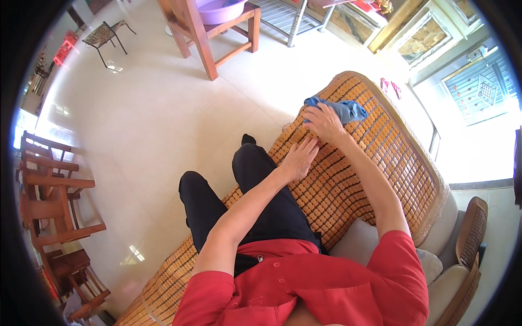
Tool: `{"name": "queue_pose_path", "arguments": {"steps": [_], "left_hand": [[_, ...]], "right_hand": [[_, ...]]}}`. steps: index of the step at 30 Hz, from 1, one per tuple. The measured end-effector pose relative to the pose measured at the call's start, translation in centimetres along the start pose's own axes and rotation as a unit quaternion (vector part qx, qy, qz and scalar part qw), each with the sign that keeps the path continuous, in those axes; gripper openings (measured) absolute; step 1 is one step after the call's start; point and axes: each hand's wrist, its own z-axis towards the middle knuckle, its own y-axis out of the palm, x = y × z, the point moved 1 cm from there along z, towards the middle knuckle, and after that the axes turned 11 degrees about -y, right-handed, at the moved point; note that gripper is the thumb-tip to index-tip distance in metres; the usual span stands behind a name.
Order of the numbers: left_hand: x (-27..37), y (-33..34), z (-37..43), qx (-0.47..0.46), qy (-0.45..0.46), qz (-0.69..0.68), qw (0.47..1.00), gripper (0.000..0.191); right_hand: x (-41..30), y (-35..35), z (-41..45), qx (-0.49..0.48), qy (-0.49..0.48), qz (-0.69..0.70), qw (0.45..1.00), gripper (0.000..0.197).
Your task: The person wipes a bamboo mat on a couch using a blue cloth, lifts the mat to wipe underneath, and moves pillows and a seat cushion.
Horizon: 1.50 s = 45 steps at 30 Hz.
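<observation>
I sit on a sofa covered by a tan tile seat mat (391, 163). A bunched blue cloth (346, 111) lies on the mat's far part. My right hand (325, 122) rests over the left end of this cloth, fingers bent; its fingertips are on or beside the fabric, and whether they pinch it is not clear. Just below it, my left hand (301, 158) lies palm down on the mat with its fingers extended and its fingertips near my right wrist. Nothing shows in my left hand. The underside of both hands is hidden.
Grey cushions (359, 240) lie beside me at the right. Ahead stands a wooden chair (208, 40) with a purple basin (220, 11). A woven stool (100, 36) is at the upper left, wooden chairs (61, 203) at the left, and pink slippers (390, 87) beyond the sofa.
</observation>
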Motion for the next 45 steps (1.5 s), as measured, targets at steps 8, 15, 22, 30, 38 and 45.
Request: {"name": "queue_pose_path", "arguments": {"steps": [8,15,22,30,38,45], "left_hand": [[-0.4,-0.6,0.0,-0.085,-0.049,-0.015,0.995,0.050],[-2.5,-1.4,0.4,-0.003,0.078,-0.079,0.994,0.043],[-2.0,-1.3,-0.1,-0.078,0.014,-0.077,0.994,0.050],[1.9,-1.3,4.9,0.038,0.180,-0.062,0.981,0.052],[4.2,0.0,8.8,0.034,0.174,0.096,0.979,0.068],[3.9,0.6,8.7,0.041,0.206,-0.060,0.976,0.061]], "right_hand": [[-5.7,-5.5,-10.0,0.015,0.149,-0.116,0.982,0.052],[-6.6,-10.3,-25.4,-0.124,0.281,-0.234,0.922,0.042],[-8.1,-13.4,-30.2,-0.100,0.587,-0.158,0.787,0.064],[-7.7,-10.3,-30.0,-0.022,0.611,-0.257,0.749,0.062],[-7.4,-11.0,-28.4,0.001,0.582,-0.302,0.755,0.056],[-7.9,-7.5,-26.0,-0.018,0.536,-0.375,0.756,0.041]]}}
